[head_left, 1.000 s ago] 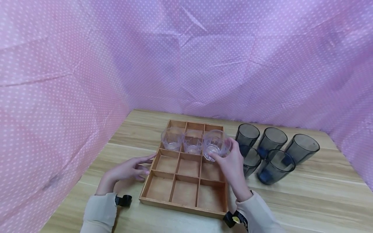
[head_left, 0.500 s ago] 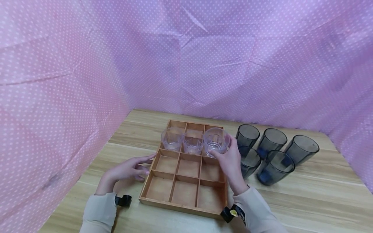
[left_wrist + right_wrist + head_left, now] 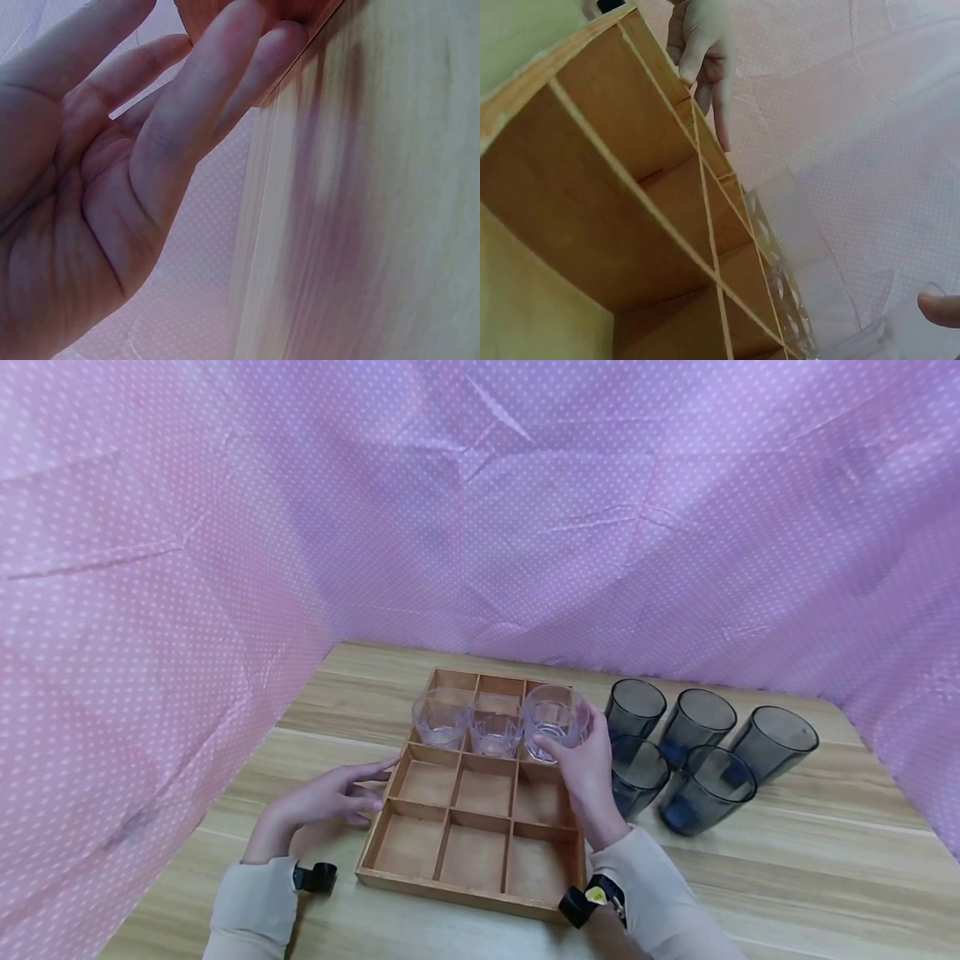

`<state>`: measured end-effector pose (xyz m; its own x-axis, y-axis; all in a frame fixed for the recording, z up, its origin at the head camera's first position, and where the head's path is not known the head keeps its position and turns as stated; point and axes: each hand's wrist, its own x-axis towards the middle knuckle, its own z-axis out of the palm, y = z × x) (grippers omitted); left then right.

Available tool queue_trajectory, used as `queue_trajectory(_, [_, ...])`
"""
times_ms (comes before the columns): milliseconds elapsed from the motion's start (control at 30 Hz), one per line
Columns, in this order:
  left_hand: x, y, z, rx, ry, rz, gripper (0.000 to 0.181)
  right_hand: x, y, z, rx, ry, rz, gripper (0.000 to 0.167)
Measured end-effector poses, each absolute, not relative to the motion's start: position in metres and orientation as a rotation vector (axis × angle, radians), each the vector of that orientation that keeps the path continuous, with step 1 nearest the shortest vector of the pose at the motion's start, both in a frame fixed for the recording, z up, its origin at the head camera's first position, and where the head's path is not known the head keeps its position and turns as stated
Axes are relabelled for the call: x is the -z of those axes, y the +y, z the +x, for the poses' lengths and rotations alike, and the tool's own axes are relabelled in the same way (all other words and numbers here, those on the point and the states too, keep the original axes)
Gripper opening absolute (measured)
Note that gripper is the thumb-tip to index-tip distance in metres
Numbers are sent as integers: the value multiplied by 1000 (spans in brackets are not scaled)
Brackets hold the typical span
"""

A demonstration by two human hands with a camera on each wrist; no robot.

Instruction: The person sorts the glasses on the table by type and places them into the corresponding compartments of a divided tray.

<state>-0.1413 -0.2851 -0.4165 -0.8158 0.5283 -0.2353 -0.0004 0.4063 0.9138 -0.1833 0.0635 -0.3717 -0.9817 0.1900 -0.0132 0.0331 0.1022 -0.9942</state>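
My right hand [image 3: 591, 772] holds a clear tumbler [image 3: 550, 714] at the right of the wooden compartment tray [image 3: 450, 894], its thumb on the near side. That tumbler is over or in the second row from the back; I cannot tell whether it touches the bottom. A second clear tumbler [image 3: 442, 718] and a third clear tumbler [image 3: 495, 732] stand upright in the same row, to its left. My left hand [image 3: 330, 795] touches the tray's left side with loosely extended fingers [image 3: 161, 142]. In the right wrist view, only the right thumb [image 3: 941, 309] shows beside clear glass.
Several grey tinted tall glasses [image 3: 701, 722] stand upright on the wood-grain table [image 3: 840, 827], right of the tray and close to my right hand. Pink dotted cloth [image 3: 480, 552] hangs behind the table and on the left. Thin dividers [image 3: 480, 817] separate the tray's compartments.
My right hand and the tumbler in it have moved slightly back, bringing the tumbler in line with the other two. The left hand stays at the tray's side.
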Motion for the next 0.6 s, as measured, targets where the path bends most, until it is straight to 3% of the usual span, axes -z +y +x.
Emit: queue_trajectory(600, [418, -285, -141, -1404, 2174, 448, 76, 381, 63, -189, -2028, -2321, -242, 86])
